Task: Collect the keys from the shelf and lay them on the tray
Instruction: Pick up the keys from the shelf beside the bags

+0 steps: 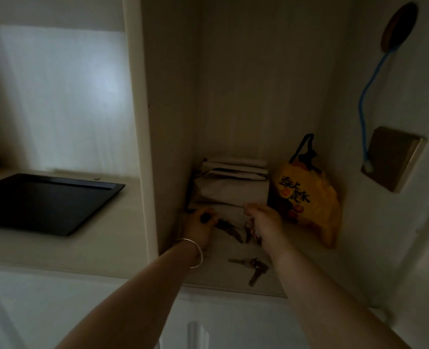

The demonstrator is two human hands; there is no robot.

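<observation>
Nearest the camera, 2 bare forearms reach forward into a dim shelf (216,280) compartment; the left wrist wears a thin silver bangle (193,251). Just beyond the forearms, near the front edge of the shelf, a small bunch of keys (252,268) lies loose between the arms, touched by neither hand. Further in, the left hand (198,226) is curled around a small dark object, too dim to name, with more keys (229,227) lying just beside it on the shelf. The right hand (263,219) has its fingers closed on another bunch of keys (248,229) that hangs below the hand. Behind both hands sits a stack of pale folded paper bags (229,190), and to its right a yellow printed bag (306,197) leans against the side wall. To the left, in the neighbouring open compartment, a black tray (45,200) rests flat on the pale surface (102,243), well apart from the keys.
</observation>
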